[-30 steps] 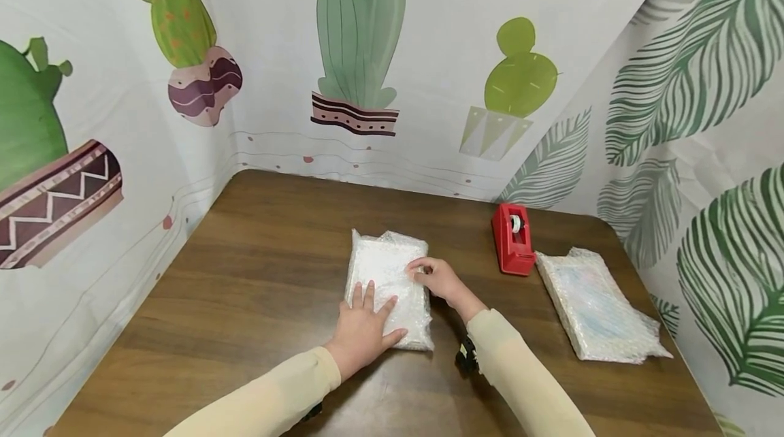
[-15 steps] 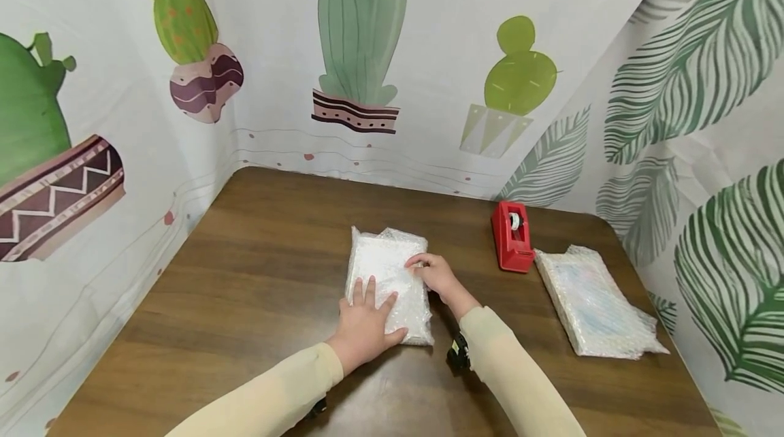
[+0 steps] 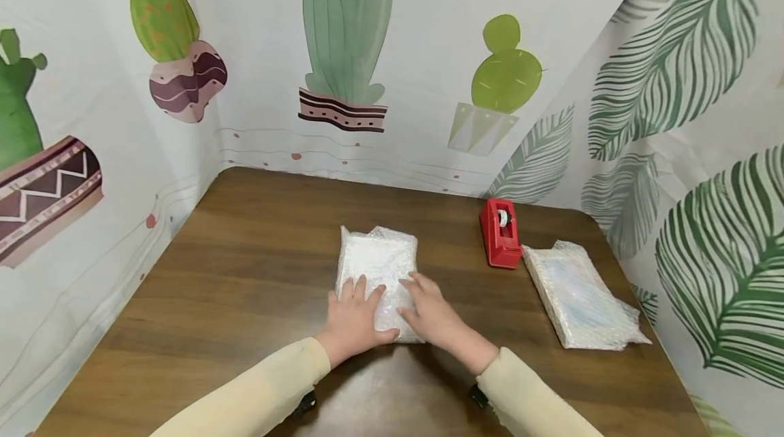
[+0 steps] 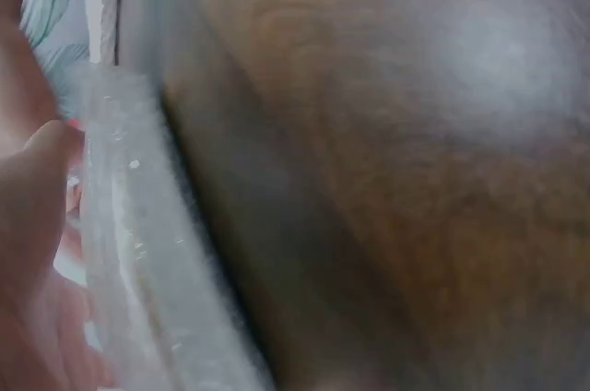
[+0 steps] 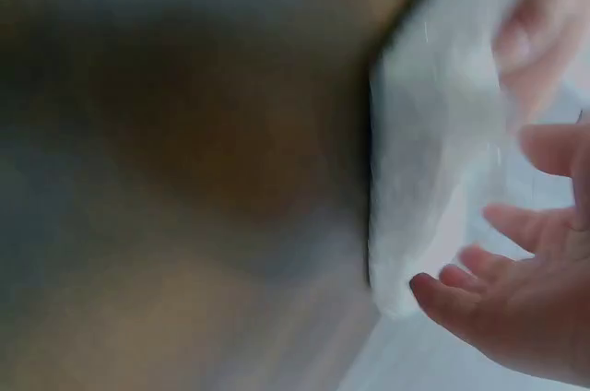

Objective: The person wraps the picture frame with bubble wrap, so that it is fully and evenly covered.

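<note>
A flat package wrapped in bubble wrap [image 3: 380,256] lies on the brown wooden table [image 3: 245,287]. My left hand [image 3: 354,321] rests on its lower left part with fingers spread. At the package's right edge is my right hand [image 3: 436,314], its fingers apart and reaching over the top. The right wrist view shows these right-hand fingers [image 5: 452,303] loosely bent, with nothing between them. From the left wrist, the near side of the wrapped package [image 4: 175,262] appears as a clear, shiny edge beside my left thumb.
A red tape dispenser [image 3: 501,236] with a roll of tape stands at the back right. Beside it, near the right edge of the table, lies a second bubble-wrapped package [image 3: 582,301] with bluish colour showing through. A cloth printed with cacti and leaves [image 3: 429,49] hangs behind.
My right hand has come off its pinch near the package's upper right edge, opened its fingers and moved nearer, down along that side. The left hand stays on the package.
</note>
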Demonstrator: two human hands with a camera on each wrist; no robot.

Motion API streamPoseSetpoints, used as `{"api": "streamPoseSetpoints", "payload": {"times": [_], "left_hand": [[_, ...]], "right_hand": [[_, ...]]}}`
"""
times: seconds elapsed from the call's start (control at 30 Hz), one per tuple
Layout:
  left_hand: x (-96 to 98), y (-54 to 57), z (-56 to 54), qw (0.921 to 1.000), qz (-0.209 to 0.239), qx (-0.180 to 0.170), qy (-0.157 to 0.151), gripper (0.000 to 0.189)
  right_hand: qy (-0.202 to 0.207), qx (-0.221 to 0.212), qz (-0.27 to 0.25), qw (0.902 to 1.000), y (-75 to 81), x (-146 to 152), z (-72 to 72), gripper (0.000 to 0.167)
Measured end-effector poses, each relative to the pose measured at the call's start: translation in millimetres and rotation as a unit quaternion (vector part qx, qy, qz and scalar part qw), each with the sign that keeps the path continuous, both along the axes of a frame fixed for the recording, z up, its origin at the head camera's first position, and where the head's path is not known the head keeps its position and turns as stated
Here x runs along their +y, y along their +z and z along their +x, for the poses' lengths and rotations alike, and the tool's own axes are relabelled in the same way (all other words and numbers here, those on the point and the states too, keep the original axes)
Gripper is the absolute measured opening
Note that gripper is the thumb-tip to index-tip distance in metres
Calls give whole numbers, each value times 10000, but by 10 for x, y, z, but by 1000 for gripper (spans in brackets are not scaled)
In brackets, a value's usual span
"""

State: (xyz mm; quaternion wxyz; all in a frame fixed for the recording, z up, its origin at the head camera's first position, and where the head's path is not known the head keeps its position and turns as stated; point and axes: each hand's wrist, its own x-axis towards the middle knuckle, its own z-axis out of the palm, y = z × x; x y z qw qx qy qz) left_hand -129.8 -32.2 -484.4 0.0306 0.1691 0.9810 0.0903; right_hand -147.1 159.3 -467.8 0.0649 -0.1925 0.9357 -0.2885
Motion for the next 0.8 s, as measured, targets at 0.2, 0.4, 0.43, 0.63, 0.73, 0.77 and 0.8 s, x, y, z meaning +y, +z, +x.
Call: {"api": "streamPoseSetpoints", "payload": {"times": [0.2,0.4,0.43,0.63,0.73,0.77,0.8], "left_hand": [[-304,43,-78,9937,829,-532,-540,76],[-648,15,-95,9756,1893,-890,-668,62],[-681,5,-82,9711,2120,-956,-536,63],[-744,-64,-5,8927,4015,-1971,555,73],[-732,-90,14,8432,4746,-2415,746,74],[-727,-98,20,8314,4899,-2503,781,74],[-719,-103,28,8216,5029,-2554,822,74]], "right_hand": [[132,-272,95,9995,-141,-13,178,51],[-58,-483,-519,9975,-255,28,200,54],[-103,-507,-566,9971,-271,26,205,55],[-545,-576,-981,9920,-289,-20,270,66],[-756,-718,-1244,9867,-276,-46,295,71],[-823,-807,-1328,9844,-274,-54,301,73],[-879,-877,-1396,9824,-272,-63,305,73]]}}
